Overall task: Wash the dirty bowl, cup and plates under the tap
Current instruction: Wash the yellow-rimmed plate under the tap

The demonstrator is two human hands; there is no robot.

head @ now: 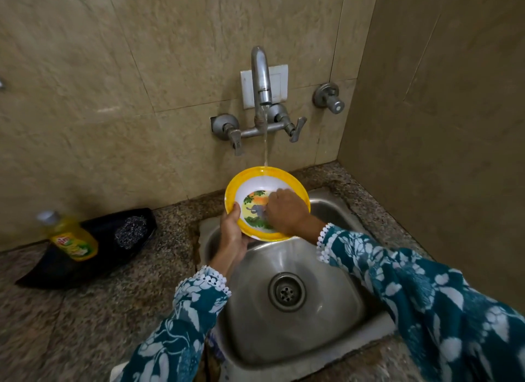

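A yellow-rimmed bowl (255, 179) with a white inside and a picture at its bottom is held tilted over the steel sink (321, 322), under the tap (262, 77). Water runs from the spout onto the bowl's far rim. My left hand (233, 231) grips the bowl's near-left rim, thumb over the edge. My right hand (287, 211) reaches inside the bowl, its fingers bent down against the picture. I cannot tell whether it holds anything. No cup or plates are in view.
A yellow dish-soap bottle (71, 238) lies on a black tray (93, 265) with a steel scrubber (131, 231) on the granite counter (56, 324), left of the sink. Tap levers (297, 128) and a wall valve (329, 97) sit behind. A wall closes the right side.
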